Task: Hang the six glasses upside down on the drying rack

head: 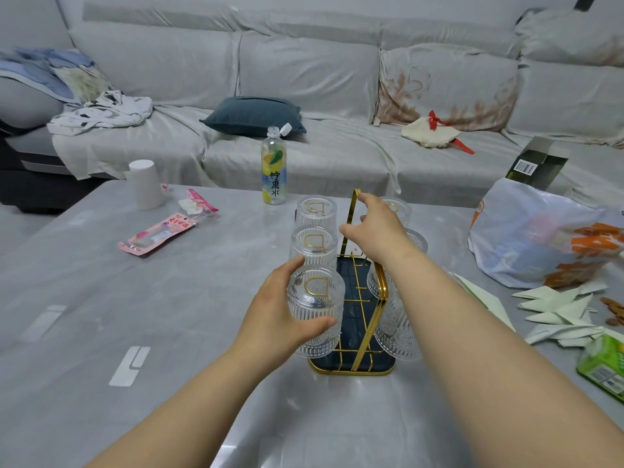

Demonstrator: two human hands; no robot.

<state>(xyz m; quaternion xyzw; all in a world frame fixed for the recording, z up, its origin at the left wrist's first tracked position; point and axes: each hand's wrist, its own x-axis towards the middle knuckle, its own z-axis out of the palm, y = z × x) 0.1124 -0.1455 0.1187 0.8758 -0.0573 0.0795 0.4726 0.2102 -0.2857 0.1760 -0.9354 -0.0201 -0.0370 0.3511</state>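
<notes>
- Two bare forearms reach forward over the grey marbled desk [84,298].
- Left hand [280,309] has its fingers [317,321] and thumb wrapped round the nearest clear ribbed glass [315,309], which sits upside down on the left side of the gold wire drying rack with a dark tray [354,332].
- Two more inverted glasses [315,228] hang behind it; others hang on the right side, partly hidden.
- Right hand [378,228] is over the rack's upright gold handle [353,211], fingers loosely curled, touching it at the top.
- Clear plastic lemon-water bottle [274,165] stands beyond.
</notes>
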